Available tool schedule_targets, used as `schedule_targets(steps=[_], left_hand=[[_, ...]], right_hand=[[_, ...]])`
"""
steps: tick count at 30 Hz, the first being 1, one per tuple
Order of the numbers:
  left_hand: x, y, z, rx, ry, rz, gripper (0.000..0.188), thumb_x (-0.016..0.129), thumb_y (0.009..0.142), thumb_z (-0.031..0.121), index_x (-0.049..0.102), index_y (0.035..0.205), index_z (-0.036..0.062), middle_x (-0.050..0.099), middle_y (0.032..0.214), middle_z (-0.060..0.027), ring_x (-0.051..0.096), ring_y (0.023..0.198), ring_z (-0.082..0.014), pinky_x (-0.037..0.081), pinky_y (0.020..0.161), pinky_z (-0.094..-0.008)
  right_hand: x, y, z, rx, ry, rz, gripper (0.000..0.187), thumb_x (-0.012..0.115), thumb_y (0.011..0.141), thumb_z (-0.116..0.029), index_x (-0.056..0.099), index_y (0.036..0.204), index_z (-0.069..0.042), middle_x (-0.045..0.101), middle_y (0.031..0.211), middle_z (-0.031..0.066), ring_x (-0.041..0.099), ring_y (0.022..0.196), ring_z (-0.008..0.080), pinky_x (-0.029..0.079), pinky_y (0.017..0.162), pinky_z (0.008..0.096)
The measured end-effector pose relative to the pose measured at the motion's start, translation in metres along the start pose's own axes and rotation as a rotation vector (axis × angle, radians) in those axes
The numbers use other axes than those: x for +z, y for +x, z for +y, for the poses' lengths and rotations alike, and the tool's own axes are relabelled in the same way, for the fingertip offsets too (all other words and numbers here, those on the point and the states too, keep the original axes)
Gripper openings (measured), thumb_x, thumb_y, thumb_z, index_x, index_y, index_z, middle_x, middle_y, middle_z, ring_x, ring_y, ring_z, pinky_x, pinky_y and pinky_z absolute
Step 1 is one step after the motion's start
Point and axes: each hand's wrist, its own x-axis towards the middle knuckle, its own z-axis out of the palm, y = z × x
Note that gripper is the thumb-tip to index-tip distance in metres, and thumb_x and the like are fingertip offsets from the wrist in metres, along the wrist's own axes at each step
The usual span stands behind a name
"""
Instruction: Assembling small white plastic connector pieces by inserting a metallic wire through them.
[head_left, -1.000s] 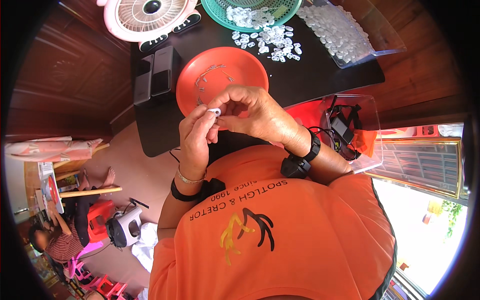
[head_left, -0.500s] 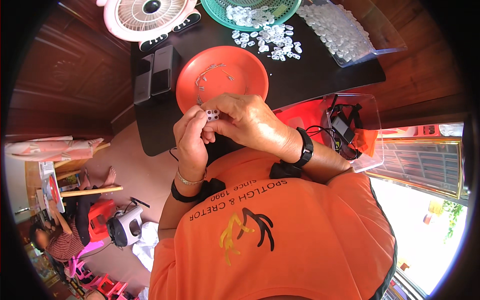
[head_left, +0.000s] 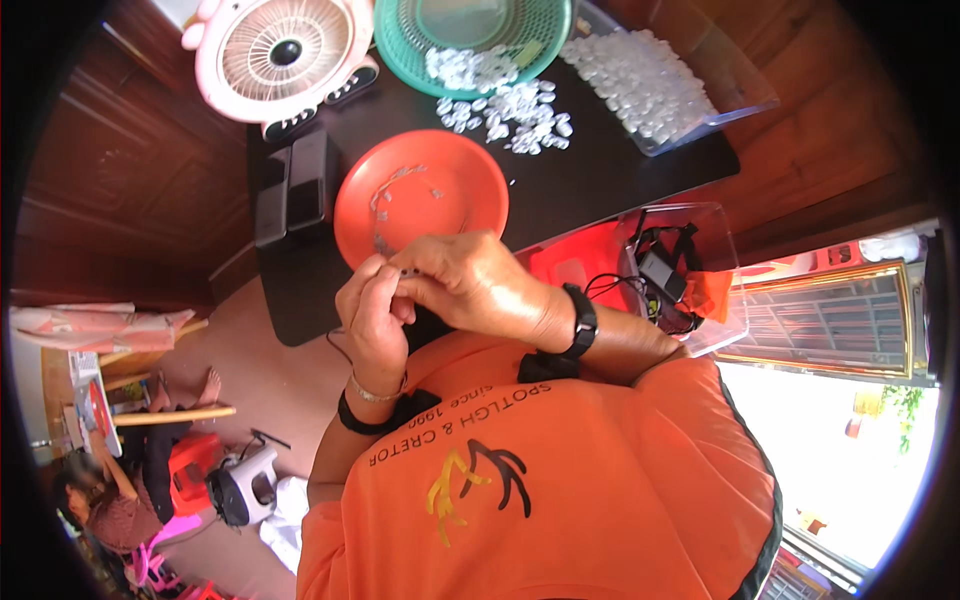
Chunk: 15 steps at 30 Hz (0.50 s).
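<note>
plate (head_left: 440,190) before the hands, basket (head_left: 470,30) behind it.

Left hand (head_left: 372,318) and right hand (head_left: 470,283) meet beside orange plate (head_left: 455,200).

We are seeing the black counter (head_left: 600,190) carrying an orange plate (head_left: 420,190), green basket (head_left: 470,30), pink fan (head_left: 280,55), and loose clear pieces (head_left: 510,110).

One orange plate (head_left: 440,190), one green basket (head_left: 470,30), one pink fan (head_left: 275,55), two hands (head_left: 420,300).
</note>
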Motion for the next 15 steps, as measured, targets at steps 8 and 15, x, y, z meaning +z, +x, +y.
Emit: schedule_targets(steps=[8,15], left_hand=[[0.002,0.001,0.013,0.06,0.047,-0.102,0.022,0.045,0.089,0.014,0.054,0.074,0.0002,0.043,0.056,0.0,0.039,0.051,-0.0067,0.028,0.048,-0.0216],[-0.016,0.003,0.011,0.057,-0.051,-0.052,0.021,0.045,0.088,0.011,0.059,0.08,-0.0018,0.044,0.057,-0.0009,0.038,0.05,-0.0073,0.031,0.048,-0.0217]], right_hand=[[-0.044,0.016,-0.004,-0.079,-0.139,-0.018,0.021,0.073,0.077,-0.01,0.065,0.096,-0.005,0.067,0.083,0.0091,0.066,0.071,0.0266,0.053,0.062,0.0323],[-0.188,0.088,-0.025,0.211,-0.824,0.514,0.037,0.068,0.076,-0.009,0.063,0.112,-0.004,0.056,0.122,0.0181,0.057,0.105,0.0327,0.047,0.088,0.0385]])
